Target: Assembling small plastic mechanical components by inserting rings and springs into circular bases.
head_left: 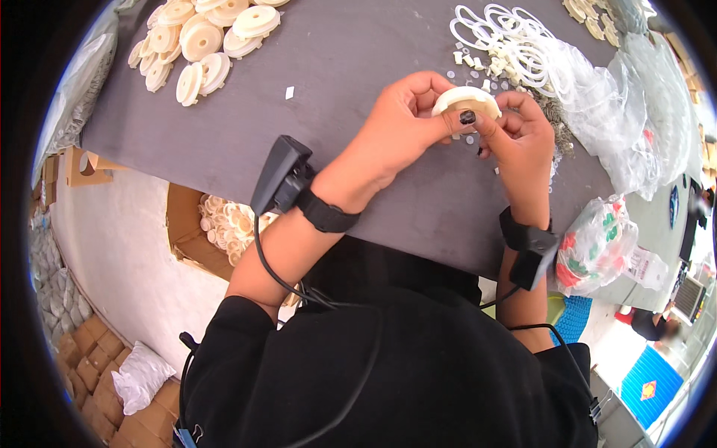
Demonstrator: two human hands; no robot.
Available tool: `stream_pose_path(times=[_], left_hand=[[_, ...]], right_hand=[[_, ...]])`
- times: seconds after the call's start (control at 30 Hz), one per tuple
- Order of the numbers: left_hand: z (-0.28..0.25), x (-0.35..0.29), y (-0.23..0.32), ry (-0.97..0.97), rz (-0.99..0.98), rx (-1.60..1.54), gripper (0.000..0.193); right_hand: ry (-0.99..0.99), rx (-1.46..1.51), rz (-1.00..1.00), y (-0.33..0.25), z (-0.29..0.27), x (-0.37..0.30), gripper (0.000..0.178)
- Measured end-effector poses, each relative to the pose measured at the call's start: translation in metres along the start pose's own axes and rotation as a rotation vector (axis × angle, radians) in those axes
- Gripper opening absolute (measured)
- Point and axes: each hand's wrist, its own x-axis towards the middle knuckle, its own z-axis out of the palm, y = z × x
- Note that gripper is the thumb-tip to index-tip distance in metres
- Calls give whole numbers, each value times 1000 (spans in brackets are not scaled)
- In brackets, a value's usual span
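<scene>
Head view: your left hand [403, 116] and right hand [526, 134] are both closed on one cream disc [461, 95], held above the dark table [336, 67]. Taking that grip as the centre of the clock, your left fingers come at it from nine o'clock, with the thumb laid across its near face. Your right thumb meets the same face from about four, and the fingers of that hand curl by the rim at three. The disc lies right between the hands, so neither is nearer. As you see it, it is tilted, its long axis running from nine to three and the arc of its rim rising toward twelve. Whether anything sits inside it you cannot tell, since your thumbs cover the middle.

Just outward, toward one o'clock, are small cream fittings [502, 67] scattered on the table, and a little beyond them a tangle of white rings [526, 56]. At three o'clock, beside your right hand, is a greyish heap [559, 119] too fine to make out, then clear plastic bags [627, 112]. A white scrap [290, 92] lies at nine, and well apart, between nine and ten, is a pile of cream discs [202, 41]. Below the table edge, at eight, a cardboard box [185, 216] holds more cream pieces [230, 228]
</scene>
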Motion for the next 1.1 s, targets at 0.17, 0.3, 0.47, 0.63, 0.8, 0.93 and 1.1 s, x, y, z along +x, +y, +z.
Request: stream_pose_path(times=[0.17,0.3,0.47,0.63,0.8,0.93,1.1], left_hand=[[-9,4,0,60,29,-200,25],[-13,2,8,91,53,-179,32],[-16,1,11,0,72,-231,34],[-16,2,8,-37,91,-262,35],[-13,3,3,40,174,-250,42],[-15,1,8,-61,176,-318,42],[-12,-6,18,-392,169,-433,52]], right_hand=[[-98,230,19,-9,-27,3,24],[-117,-210,85,-4,-48,0,15],[-77,-557,26,5,-36,-1,17],[-142,-632,47,-1,-44,-4,17],[-194,-711,119,-6,-47,-10,16],[-187,-607,86,-8,-46,-11,13],[-7,65,21,-34,-18,-20,12]])
